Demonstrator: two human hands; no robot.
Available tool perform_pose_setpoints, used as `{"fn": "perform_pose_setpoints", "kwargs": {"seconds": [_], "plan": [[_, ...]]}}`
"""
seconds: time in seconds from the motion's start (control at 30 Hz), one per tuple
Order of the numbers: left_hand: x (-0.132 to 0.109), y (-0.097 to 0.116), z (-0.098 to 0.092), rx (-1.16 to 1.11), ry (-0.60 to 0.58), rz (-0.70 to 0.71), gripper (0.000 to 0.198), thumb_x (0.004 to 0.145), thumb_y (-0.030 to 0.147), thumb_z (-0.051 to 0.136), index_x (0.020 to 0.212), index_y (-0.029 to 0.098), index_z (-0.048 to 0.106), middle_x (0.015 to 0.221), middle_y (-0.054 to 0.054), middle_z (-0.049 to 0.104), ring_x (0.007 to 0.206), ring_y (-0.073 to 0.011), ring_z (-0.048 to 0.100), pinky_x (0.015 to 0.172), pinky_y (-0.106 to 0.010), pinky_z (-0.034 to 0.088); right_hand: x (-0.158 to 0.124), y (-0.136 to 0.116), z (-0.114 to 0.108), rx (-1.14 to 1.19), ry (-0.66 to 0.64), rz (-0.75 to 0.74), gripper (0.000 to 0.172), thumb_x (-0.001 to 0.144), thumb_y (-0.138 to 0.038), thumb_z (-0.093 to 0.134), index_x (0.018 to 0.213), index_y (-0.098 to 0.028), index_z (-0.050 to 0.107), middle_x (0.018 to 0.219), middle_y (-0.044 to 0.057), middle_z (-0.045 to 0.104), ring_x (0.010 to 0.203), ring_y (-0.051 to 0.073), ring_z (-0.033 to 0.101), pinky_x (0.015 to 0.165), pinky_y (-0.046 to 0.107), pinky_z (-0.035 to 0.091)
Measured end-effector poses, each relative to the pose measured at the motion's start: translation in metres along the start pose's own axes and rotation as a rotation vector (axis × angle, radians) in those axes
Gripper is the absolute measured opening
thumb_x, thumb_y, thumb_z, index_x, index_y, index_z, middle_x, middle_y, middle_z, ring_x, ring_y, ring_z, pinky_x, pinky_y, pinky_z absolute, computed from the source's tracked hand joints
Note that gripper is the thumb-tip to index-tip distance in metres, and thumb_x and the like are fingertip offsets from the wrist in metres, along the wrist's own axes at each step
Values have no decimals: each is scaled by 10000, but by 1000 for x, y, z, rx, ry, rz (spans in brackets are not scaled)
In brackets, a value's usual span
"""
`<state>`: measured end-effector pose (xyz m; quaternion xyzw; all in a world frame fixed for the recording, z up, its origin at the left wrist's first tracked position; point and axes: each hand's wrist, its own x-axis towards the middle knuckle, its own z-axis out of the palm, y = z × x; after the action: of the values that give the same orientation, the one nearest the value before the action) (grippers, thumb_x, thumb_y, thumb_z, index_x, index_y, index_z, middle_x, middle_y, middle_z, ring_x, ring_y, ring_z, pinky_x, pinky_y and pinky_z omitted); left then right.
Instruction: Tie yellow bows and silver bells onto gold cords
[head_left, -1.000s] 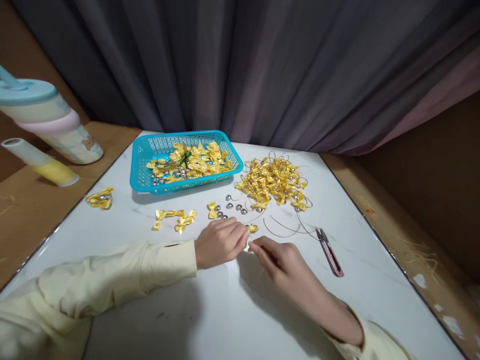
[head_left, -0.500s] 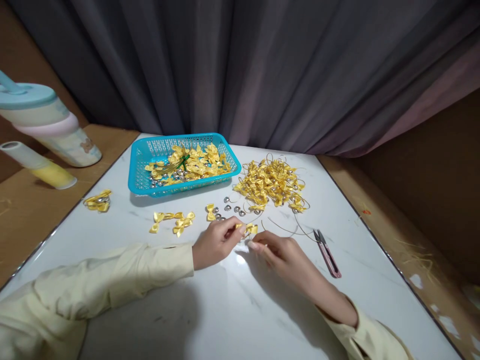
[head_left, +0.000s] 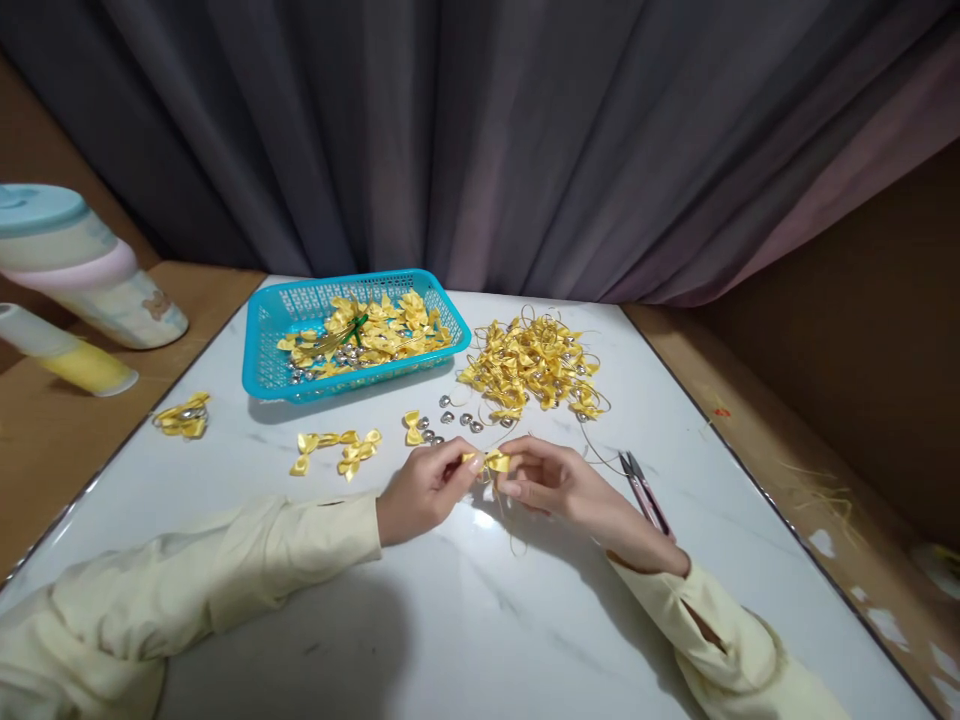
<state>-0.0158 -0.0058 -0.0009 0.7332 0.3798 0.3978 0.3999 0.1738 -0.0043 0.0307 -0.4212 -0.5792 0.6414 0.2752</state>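
Small yellow bow (head_left: 497, 461) pinched between both hands above the white desk (head_left: 480, 620), left hand (head_left: 424, 490) gripping its left end, right hand (head_left: 546, 480) its right end, blue basket (head_left: 259, 345) at eleven o'clock, bow pile (head_left: 532, 362) at one o'clock, pink snips (head_left: 645, 492) at three o'clock

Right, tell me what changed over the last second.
The small yellow satin bow that lay on the white table is now pinched between left hand and right hand; the right moved in toward the left to take its grip. The turquoise plastic basket, heap of yellow bows and pink thread snips stayed put.
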Motion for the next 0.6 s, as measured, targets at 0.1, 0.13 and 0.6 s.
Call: {"fn": "perform_pose_setpoints", "kwargs": {"seconds": [0.1,0.13,0.6], "plan": [[-1,0,0,11,-1,9,198,879,243,409,725,160,502,545,49,447,448,-63,390,454,-185,314,-1,-1,-2,-92,69,-22,202,739,-310,662,826,-147,579,663,-13,568,544,68,464,484,198,352],[-1,0,0,12,-2,13,198,878,241,409,724,160,503,544,49,449,447,-63,391,452,-184,314,-2,-2,-2,-120,83,-19,196,744,-319,657,792,-145,581,642,-13,566,544,71,467,491,202,353],[0,1,0,71,41,-21,200,884,259,389,746,167,502,587,24,506,499,-83,448,491,-193,363,-16,-3,8,-260,263,-195,158,815,-254,536,908,-189,426,553,-66,468,459,69,385,429,187,287]]}}
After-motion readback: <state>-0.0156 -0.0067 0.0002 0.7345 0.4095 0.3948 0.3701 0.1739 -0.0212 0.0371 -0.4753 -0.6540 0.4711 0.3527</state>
